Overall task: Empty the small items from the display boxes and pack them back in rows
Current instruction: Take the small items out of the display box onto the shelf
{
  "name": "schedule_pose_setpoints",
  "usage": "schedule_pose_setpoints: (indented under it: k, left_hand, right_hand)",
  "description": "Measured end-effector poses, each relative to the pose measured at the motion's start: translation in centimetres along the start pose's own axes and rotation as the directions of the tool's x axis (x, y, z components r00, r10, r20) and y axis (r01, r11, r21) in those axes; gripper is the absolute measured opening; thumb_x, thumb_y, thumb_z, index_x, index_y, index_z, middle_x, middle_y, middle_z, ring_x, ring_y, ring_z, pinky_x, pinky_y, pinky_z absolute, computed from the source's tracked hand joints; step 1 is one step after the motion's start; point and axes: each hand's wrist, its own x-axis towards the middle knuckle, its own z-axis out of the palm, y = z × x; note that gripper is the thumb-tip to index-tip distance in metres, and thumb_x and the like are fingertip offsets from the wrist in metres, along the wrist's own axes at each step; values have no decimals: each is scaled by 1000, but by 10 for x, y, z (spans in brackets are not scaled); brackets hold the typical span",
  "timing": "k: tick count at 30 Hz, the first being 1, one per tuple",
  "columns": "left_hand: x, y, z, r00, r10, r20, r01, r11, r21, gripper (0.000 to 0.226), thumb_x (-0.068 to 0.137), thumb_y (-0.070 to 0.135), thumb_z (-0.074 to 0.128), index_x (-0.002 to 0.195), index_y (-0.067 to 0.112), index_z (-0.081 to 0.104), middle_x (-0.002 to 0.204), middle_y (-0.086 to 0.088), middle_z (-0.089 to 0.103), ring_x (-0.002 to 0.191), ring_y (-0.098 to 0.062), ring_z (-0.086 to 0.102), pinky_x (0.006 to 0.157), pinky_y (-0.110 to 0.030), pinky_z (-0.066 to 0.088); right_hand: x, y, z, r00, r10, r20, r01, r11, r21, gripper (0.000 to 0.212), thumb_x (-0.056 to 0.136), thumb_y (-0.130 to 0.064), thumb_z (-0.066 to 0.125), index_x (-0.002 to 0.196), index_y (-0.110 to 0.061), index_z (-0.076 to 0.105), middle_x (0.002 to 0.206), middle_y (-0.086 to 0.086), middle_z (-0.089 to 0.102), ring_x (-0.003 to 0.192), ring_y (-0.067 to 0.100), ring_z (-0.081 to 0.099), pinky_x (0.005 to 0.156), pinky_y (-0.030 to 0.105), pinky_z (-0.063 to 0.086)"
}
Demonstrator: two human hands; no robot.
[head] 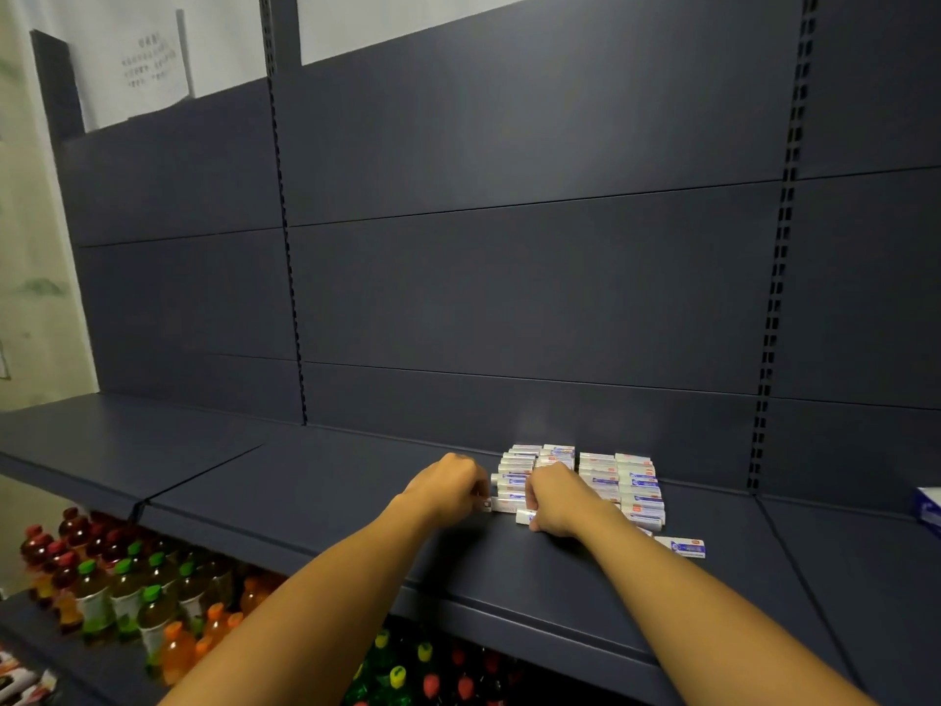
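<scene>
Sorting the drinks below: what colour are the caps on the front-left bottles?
Green caps, seen in the head view; orange caps sit just in front of them.

1. The dark blue-grey metal shelf point(315, 507) has a matt, smooth painted finish with a faint sheen near its front edge.
2. The dark blue-grey metal back panels point(534, 277) look equally matt and smooth, joined by thin seams.
3. The perforated metal uprights point(779, 277) carry the same dull paint.
4. The small white rectangular cardboard packets with blue and red print point(639, 484) look smooth and slightly glossy.
5. The clear plastic drink bottles with coloured caps point(127, 593) are glossy, catching highlights.
6. The white paper sheets on the wall point(153, 63) look matt and flat.
</scene>
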Motion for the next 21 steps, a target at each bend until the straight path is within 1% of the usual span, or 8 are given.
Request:
schedule_pose_setpoints:
  k: [4, 6, 7, 11, 14, 17, 18, 21]
  left_hand:
    - [11, 3, -1, 998, 59, -17, -60, 997, -54, 18, 89, 11, 65, 104, 13, 74, 108, -5, 69, 98, -25, 65, 85, -41, 55]
    - [18, 9, -3, 995, 94, -37, -97, 992, -85, 18, 88, 10, 67, 104, 12, 74, 107, -6, 69, 98, -24, 64, 86, -39, 55]
    - [22, 14, -5, 992, 116, -44, -120, 989, -91, 18, 89, 10, 68, 106, 11, 74, 109, -6, 69, 99, -23, 64, 87, -39, 54]
    - [38, 41, -5, 978, 199, -66, -206, 972, -116, 21, 90, 11, 69, 111, 11, 71, 111, -7, 69, 101, -23, 63, 89, -37, 53]
    - [47, 67, -4, 962, 260, -81, -269, 954, -131, 22, 90, 9, 69, 112, 11, 70, 111, -7, 69, 101, -23, 63, 89, -37, 53]
    - [51, 98, -2, 943, 323, -81, -332, 935, -124, 20, 90, 8, 67, 109, 11, 72, 110, -8, 70, 102, -24, 63, 89, -35, 53]
    - [52, 108, -2, 937, 340, -80, -348, 929, -125, 20, 90, 9, 66, 109, 11, 72, 110, -8, 69, 102, -24, 63, 89, -35, 52]
    - [55, 139, -1, 927, 370, -69, -376, 918, -130, 21, 92, 9, 64, 112, 11, 71, 113, -8, 69, 105, -24, 63, 91, -35, 52]
  right_hand:
    - [-5, -4, -4, 998, 37, -57, -34, 998, 48, 14, 79, -9, 73, 93, -14, 71, 106, 10, 68, 95, 27, 66, 82, 34, 56]
    - [-9, -1, -12, 993, 66, -97, -58, 995, 82, 14, 79, -10, 72, 92, -17, 72, 101, 7, 68, 89, 26, 66, 78, 31, 55]
    - [-13, 1, -17, 990, 81, -117, -71, 994, 87, 15, 79, -11, 72, 93, -17, 72, 100, 6, 67, 88, 26, 65, 78, 31, 55]
    - [-31, 19, -38, 974, 163, -155, -151, 985, 84, 22, 76, -11, 75, 96, -18, 72, 103, 7, 67, 92, 27, 65, 83, 37, 57]
    - [-52, 38, -50, 958, 227, -173, -222, 974, 46, 22, 79, -10, 74, 101, -16, 73, 103, 7, 68, 93, 27, 66, 84, 37, 57]
    - [-77, 58, -58, 939, 287, -188, -285, 958, 36, 25, 82, -10, 73, 107, -16, 73, 108, 8, 65, 97, 28, 65, 85, 37, 56]
    - [-85, 64, -61, 932, 307, -195, -305, 952, 41, 25, 83, -9, 71, 107, -16, 73, 107, 7, 65, 97, 28, 65, 85, 37, 56]
    - [-108, 83, -70, 914, 352, -202, -351, 935, 43, 17, 81, -8, 71, 97, -15, 75, 100, 7, 70, 92, 26, 67, 83, 38, 58]
